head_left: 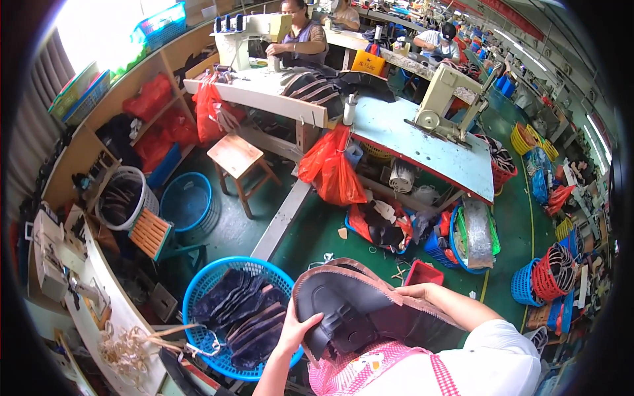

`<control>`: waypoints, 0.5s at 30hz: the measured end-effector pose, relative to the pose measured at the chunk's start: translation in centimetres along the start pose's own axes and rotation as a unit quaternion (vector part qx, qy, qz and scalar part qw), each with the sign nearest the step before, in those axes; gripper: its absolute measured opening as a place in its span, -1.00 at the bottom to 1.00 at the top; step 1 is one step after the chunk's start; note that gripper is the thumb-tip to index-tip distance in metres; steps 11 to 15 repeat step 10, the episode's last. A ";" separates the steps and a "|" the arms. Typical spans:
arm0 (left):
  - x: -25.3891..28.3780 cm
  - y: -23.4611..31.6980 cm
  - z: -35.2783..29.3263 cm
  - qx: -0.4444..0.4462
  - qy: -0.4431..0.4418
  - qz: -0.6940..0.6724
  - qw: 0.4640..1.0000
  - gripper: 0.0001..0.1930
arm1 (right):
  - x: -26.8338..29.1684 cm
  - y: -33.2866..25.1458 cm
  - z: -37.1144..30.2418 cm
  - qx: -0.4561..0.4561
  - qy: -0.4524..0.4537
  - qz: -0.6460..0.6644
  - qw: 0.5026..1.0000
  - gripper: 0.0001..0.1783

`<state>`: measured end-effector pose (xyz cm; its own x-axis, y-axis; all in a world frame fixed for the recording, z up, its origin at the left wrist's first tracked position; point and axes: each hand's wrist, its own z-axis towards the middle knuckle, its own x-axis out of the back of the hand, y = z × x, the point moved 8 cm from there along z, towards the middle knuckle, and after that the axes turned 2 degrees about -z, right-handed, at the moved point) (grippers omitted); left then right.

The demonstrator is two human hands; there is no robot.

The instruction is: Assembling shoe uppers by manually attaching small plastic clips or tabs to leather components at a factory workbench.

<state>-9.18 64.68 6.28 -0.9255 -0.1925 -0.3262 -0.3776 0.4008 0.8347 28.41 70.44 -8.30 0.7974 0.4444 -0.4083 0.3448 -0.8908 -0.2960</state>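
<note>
A large black bag piece with brownish-pink edging (360, 297) is held up against my pink checked apron (370, 369). My left hand (300, 328) grips its left edge, the thumb lying on the dark face and the fingers behind. On the far right side my right hand (422, 292) holds the brown edge, its fingers partly hidden by the piece. A black fitting (347, 323) sits on the face of the piece. Just left of my left hand, a round blue basket (193, 290) holds several dark pieces with brown strips (254, 323).
A wooden stool (236, 156) and an empty blue tub (187, 201) stand ahead to the left. A sewing machine (444, 99) sits on a light blue table (396, 129). Cream strips (125, 353) lie on the left bench. A person (307, 43) works at another machine.
</note>
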 end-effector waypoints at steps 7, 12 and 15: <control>-10.6 4.1 21.1 -0.026 -0.049 0.053 0.997 0.03 | 13.5 -8.5 0.5 -0.012 -0.113 0.315 0.942 -0.62; -15.3 8.2 32.1 -0.038 -0.061 0.060 0.996 0.07 | 9.3 -27.6 -10.2 0.265 -0.042 0.258 0.928 -0.22; -15.3 8.2 32.1 -0.038 -0.061 0.060 0.996 0.07 | 9.3 -27.6 -10.2 0.265 -0.042 0.258 0.928 -0.22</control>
